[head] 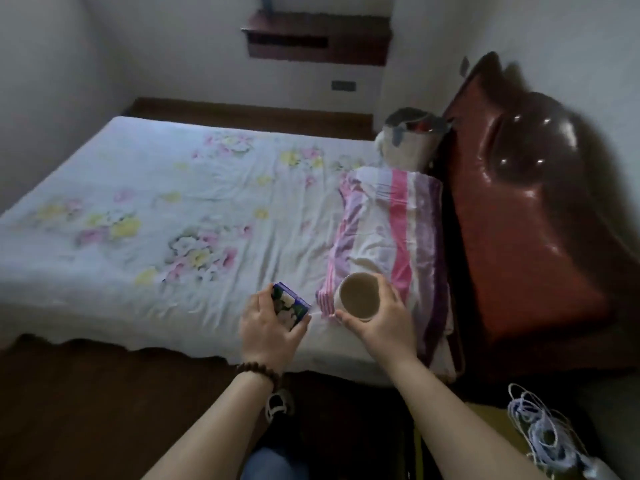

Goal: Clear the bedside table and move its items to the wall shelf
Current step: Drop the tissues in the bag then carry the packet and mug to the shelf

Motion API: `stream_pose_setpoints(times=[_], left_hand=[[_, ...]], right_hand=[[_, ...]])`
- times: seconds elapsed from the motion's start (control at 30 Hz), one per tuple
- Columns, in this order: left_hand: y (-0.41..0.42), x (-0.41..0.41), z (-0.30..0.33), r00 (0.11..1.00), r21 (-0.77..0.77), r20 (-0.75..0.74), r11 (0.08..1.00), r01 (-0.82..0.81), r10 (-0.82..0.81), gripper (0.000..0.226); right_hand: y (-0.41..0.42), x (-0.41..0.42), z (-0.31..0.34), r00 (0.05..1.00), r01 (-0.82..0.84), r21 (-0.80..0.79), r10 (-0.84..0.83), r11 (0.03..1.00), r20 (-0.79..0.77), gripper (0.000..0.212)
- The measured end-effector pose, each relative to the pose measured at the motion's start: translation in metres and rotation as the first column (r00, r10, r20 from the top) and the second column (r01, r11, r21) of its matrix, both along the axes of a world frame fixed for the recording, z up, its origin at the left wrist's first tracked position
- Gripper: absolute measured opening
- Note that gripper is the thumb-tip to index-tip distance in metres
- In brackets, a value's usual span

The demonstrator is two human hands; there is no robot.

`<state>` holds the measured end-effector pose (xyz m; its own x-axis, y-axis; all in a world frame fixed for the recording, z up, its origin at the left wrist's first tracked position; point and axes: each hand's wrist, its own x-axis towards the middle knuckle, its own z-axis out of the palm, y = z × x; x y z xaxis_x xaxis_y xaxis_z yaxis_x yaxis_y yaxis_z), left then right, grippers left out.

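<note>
Nearest, a dark wood floor runs under the near edge of the bed; one shoe and a knee in blue jeans show at bottom centre. At bottom right a tangle of white and blue cord lies on a yellowish surface, possibly the counter, though I cannot tell.

Two bare forearms reach forward over the bed's near edge. The left hand, a bead bracelet on its wrist, grips one small box with a blue edge and a flower print. The right hand holds one pale cup, fingers curled round its rim and side; the inside looks tan. Box and cup are near each other, both held above the sheet.

The bed carries a white sheet with pink and yellow flowers. One striped pink and purple pillow lies at right against a padded brown headboard. Beyond the pillow stands one pale bundle or bag, contents unclear.

On the far white wall, one dark wood shelf hangs above a wall socket.
</note>
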<state>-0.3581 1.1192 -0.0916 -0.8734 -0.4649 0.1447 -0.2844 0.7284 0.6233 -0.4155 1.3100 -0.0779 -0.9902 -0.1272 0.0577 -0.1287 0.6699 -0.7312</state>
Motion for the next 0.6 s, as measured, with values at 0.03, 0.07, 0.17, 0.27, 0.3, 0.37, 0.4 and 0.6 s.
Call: stream_pose_setpoints(times=[0.03,0.07,0.17,0.27,0.3,0.37,0.4,0.6], left_hand=[[-0.019,0.013,-0.001,0.998,-0.005,0.006,0.998,-0.061,0.062,0.082],[-0.037,0.027,-0.001,0.993,-0.014,0.011,0.993,-0.119,0.119,0.081],[-0.088,0.067,0.001,0.956,-0.033,0.013,0.956,-0.293,0.293,0.081],[-0.136,0.105,0.004,0.890,-0.038,-0.025,0.889,-0.457,0.456,0.080],[-0.151,0.117,0.004,0.865,-0.044,-0.034,0.864,-0.501,0.500,0.080],[-0.182,0.141,0.004,0.811,-0.065,-0.042,0.808,-0.586,0.584,0.082],[-0.198,0.152,0.003,0.781,-0.072,-0.045,0.777,-0.625,0.623,0.082],[-0.316,0.215,-0.008,0.599,-0.085,-0.037,0.595,-0.799,0.800,0.083]], right_hand=[[-0.022,0.000,-0.001,0.998,-0.061,0.003,0.061,0.998,0.008,0.102],[-0.044,0.001,-0.001,0.993,-0.121,0.003,0.121,0.993,0.019,0.102],[-0.110,0.008,0.001,0.955,-0.296,-0.001,0.296,0.955,0.026,0.093],[-0.177,0.021,0.001,0.899,-0.437,0.001,0.437,0.899,0.019,0.089],[-0.199,0.026,0.000,0.881,-0.473,-0.009,0.473,0.881,0.020,0.090],[-0.246,0.037,-0.002,0.836,-0.548,-0.004,0.548,0.836,0.023,0.091],[-0.269,0.042,-0.002,0.811,-0.584,0.010,0.584,0.811,0.028,0.091],[-0.430,0.078,-0.014,0.665,-0.747,0.052,0.744,0.663,0.070,0.093]])
